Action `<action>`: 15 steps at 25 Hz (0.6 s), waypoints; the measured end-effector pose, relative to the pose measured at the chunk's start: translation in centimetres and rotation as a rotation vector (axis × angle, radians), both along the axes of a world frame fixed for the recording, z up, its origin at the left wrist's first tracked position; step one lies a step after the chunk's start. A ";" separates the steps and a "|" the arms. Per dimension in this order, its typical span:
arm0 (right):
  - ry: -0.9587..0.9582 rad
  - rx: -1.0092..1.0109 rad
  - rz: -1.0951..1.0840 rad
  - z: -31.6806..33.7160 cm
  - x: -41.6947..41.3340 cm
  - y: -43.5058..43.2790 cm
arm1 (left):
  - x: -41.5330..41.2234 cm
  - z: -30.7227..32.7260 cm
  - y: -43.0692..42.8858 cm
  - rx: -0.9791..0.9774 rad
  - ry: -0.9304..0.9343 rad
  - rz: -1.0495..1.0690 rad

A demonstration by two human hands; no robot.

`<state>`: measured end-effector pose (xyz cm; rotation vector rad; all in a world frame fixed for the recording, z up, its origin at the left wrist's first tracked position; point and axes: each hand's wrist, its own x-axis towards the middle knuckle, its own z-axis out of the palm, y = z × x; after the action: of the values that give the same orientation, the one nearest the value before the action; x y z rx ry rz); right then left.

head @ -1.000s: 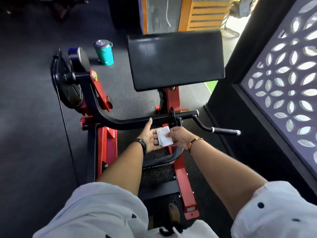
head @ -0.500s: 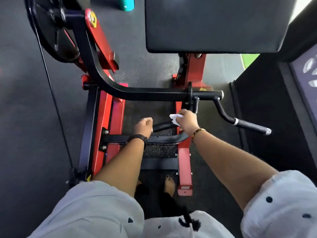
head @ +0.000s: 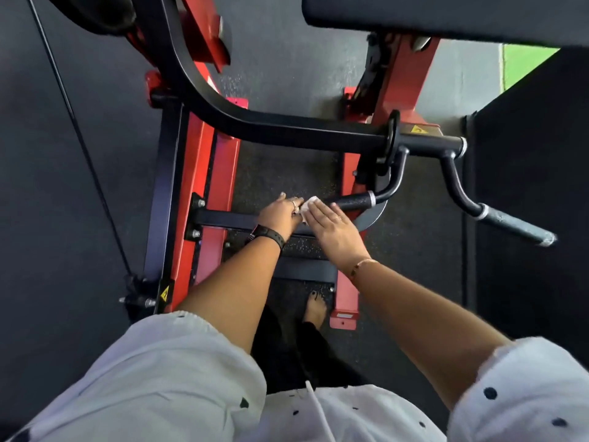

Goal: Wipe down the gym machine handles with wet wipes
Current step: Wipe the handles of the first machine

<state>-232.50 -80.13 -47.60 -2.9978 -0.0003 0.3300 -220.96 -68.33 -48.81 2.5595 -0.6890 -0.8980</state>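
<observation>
The left handle (head: 349, 201), a black grip with a silver ring, sticks out leftward from the machine's black lever arm (head: 287, 130). A white wet wipe (head: 308, 204) lies on the handle's free end, showing between my two hands. My right hand (head: 334, 229) lies over the wipe with its fingers fairly straight, pressing it onto the grip. My left hand (head: 280, 215), with a black watch and a ring, curls round the end of the handle beside the wipe. The right handle (head: 516, 226) hangs untouched at the right.
The red machine frame (head: 204, 173) stands left of my hands, with a black cross bar (head: 223, 218) beneath them. A black pad (head: 446, 14) overhangs at the top. A dark wall (head: 529, 186) is close on the right. My foot (head: 314, 309) is on the speckled mat.
My view has tilted down and closer. My right hand slid left along the handle with the wipe, from near the bend to the free end, and its fingers flattened. My left hand stays at the end.
</observation>
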 end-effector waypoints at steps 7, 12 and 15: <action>0.146 -0.179 -0.250 1.0 2.2 -0.8 | 0.0 -0.6 0.2 -0.045 0.010 0.000; 0.017 -0.129 0.015 0.0 -0.4 -1.2 | -0.4 -0.5 0.1 -0.083 -0.035 0.008; -0.010 -0.167 -0.258 0.2 -1.9 -4.5 | -0.8 -0.7 0.0 -0.092 -0.027 0.006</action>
<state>-234.35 -84.68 -47.36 -3.1104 0.4291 0.2999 -221.80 -68.35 -49.51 2.4951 -0.7136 -0.8122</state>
